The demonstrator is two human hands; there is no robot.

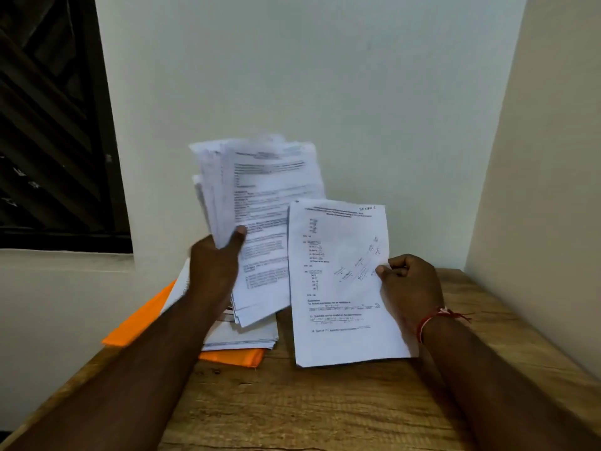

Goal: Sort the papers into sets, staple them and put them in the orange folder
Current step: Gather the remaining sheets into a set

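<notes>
Loose papers (260, 203): a fanned bundle of printed sheets, held up above the desk; the print is blurred and cannot be read.
Left hand (214, 268): grips the bundle at its lower left, fingers (239, 234) clamped on it with the thumb across the front sheet.
Single sheet (341, 288): printed with maths questions, held upright just right of the bundle and overlapping its edge; possibly more than one page.
Right hand (409, 281): pinches the sheet's right edge, fingers (398, 263) curled together on it.
Orange folder (143, 317): flat on the desk at left, closed.
Paper stack (240, 336): lying on the folder, partly behind the left forearm.
Desk (325, 402): wood grain, set in a corner of pale walls.
Right wrist: red thread band (432, 317).
Window (48, 125): dark, upper left.
</notes>
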